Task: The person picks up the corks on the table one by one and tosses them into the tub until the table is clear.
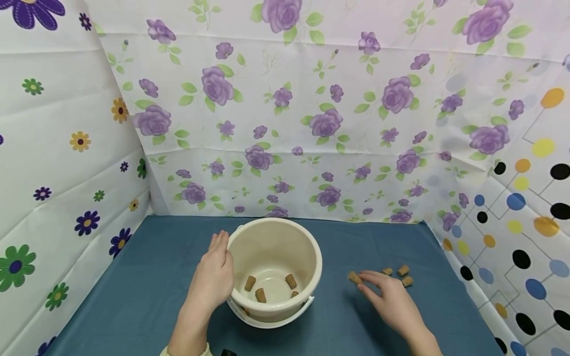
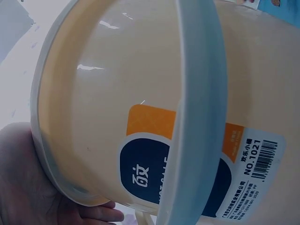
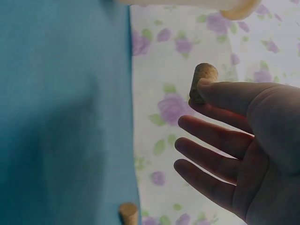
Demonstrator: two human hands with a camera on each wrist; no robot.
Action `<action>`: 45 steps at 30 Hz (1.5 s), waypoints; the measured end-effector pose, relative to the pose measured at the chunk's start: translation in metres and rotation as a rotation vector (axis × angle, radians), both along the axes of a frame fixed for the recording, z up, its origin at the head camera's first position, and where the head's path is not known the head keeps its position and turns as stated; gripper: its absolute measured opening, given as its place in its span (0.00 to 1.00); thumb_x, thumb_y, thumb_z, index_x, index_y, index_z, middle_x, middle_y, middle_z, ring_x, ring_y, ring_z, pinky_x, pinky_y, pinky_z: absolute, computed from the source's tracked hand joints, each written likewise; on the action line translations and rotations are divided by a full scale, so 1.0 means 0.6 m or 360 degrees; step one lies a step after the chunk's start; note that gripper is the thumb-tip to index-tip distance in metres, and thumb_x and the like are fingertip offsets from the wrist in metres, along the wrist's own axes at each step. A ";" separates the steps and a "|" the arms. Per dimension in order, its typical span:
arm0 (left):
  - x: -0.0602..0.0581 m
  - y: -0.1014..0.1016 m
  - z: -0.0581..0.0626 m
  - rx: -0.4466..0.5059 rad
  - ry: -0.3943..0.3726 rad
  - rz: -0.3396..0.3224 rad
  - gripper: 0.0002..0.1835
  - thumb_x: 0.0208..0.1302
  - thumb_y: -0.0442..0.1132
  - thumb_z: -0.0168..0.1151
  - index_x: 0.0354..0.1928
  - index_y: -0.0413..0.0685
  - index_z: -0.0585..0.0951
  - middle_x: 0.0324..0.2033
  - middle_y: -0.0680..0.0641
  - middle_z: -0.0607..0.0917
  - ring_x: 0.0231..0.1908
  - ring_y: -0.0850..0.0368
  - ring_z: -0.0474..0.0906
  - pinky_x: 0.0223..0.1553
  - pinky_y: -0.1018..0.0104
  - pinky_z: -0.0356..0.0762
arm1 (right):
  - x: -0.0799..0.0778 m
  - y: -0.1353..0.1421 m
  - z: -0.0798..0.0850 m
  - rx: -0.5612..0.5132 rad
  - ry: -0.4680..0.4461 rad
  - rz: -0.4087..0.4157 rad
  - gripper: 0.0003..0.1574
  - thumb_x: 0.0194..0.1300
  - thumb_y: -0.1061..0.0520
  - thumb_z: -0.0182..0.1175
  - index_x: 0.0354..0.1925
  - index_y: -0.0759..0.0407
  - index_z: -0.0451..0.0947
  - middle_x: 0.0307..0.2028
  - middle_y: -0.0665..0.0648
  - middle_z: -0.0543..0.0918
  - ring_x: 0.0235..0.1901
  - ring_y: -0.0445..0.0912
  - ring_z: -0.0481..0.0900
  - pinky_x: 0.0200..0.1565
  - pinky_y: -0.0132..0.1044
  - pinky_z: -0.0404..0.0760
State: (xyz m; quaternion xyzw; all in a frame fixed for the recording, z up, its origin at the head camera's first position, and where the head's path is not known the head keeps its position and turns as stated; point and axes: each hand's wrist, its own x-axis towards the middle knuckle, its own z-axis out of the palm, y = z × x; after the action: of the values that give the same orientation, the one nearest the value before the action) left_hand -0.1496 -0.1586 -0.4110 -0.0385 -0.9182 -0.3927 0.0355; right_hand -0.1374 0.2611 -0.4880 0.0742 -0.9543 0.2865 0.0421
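Observation:
A cream plastic bucket stands upright on the cloth, with several corks lying on its bottom. My left hand rests against the left side of its rim, fingers straight. The left wrist view shows the bucket's side with its label and pale handle; there the left fingers pass partly behind the rim. Between thumb and index finger, my right hand pinches a cork to the right of the bucket. The other right fingers are spread. Beyond that hand lie more corks.
A blue-grey cloth covers the table. White sheets hang around it, with purple roses at the back, daisies on the left and coloured dots on the right. The bucket's handle hangs down at its front.

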 end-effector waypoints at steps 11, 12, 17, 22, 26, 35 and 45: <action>-0.001 -0.002 0.000 0.0007 0.0009 -0.0003 0.30 0.88 0.41 0.32 0.84 0.34 0.54 0.83 0.36 0.54 0.84 0.41 0.41 0.82 0.39 0.43 | 0.002 -0.036 0.054 -0.0093 0.0278 0.0085 0.24 0.76 0.47 0.68 0.62 0.57 0.87 0.63 0.59 0.85 0.61 0.60 0.84 0.53 0.57 0.88; -0.001 -0.002 0.000 0.0008 0.0008 -0.0005 0.30 0.88 0.41 0.32 0.84 0.34 0.54 0.83 0.36 0.53 0.84 0.40 0.41 0.82 0.39 0.43 | 0.003 -0.039 0.058 -0.0095 0.0308 0.0096 0.23 0.76 0.48 0.68 0.62 0.57 0.87 0.63 0.59 0.85 0.61 0.59 0.84 0.51 0.56 0.88; 0.000 -0.004 0.002 0.0018 -0.0007 -0.0006 0.30 0.88 0.41 0.33 0.84 0.34 0.54 0.83 0.36 0.53 0.84 0.41 0.41 0.81 0.39 0.42 | 0.008 -0.052 0.079 -0.0113 0.0438 0.0141 0.21 0.74 0.52 0.70 0.62 0.57 0.88 0.63 0.58 0.86 0.60 0.57 0.85 0.49 0.53 0.89; 0.001 -0.006 0.002 0.0021 -0.0004 -0.0009 0.30 0.88 0.41 0.33 0.84 0.34 0.54 0.83 0.36 0.53 0.84 0.41 0.40 0.82 0.39 0.42 | 0.014 -0.066 0.101 -0.0155 0.0552 0.0179 0.21 0.73 0.55 0.71 0.61 0.57 0.88 0.63 0.56 0.86 0.60 0.55 0.85 0.49 0.51 0.90; 0.001 -0.007 0.000 0.0020 -0.0012 -0.0009 0.30 0.88 0.41 0.33 0.84 0.34 0.54 0.83 0.36 0.54 0.84 0.41 0.40 0.82 0.39 0.42 | 0.019 -0.077 0.114 -0.0179 0.0591 0.0197 0.20 0.73 0.56 0.71 0.61 0.57 0.88 0.62 0.55 0.86 0.60 0.53 0.86 0.47 0.50 0.90; 0.000 -0.005 0.000 0.0015 -0.0004 -0.0004 0.30 0.88 0.41 0.33 0.84 0.35 0.55 0.83 0.36 0.55 0.84 0.41 0.41 0.81 0.39 0.43 | 0.024 -0.094 0.124 -0.0230 0.0613 0.0238 0.20 0.74 0.54 0.70 0.61 0.55 0.88 0.63 0.50 0.86 0.61 0.51 0.85 0.44 0.43 0.91; 0.000 -0.004 0.000 0.0006 -0.0011 -0.0007 0.30 0.89 0.42 0.33 0.84 0.35 0.55 0.83 0.36 0.55 0.84 0.41 0.41 0.81 0.39 0.43 | 0.025 -0.123 0.131 -0.0319 0.0668 0.0324 0.20 0.73 0.55 0.71 0.61 0.55 0.88 0.62 0.50 0.86 0.61 0.48 0.85 0.50 0.46 0.90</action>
State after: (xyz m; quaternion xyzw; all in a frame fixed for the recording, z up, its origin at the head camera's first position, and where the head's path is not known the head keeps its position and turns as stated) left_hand -0.1496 -0.1611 -0.4108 -0.0390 -0.9175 -0.3945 0.0315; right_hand -0.1223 0.1873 -0.4093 0.2231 -0.8791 0.3608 0.2175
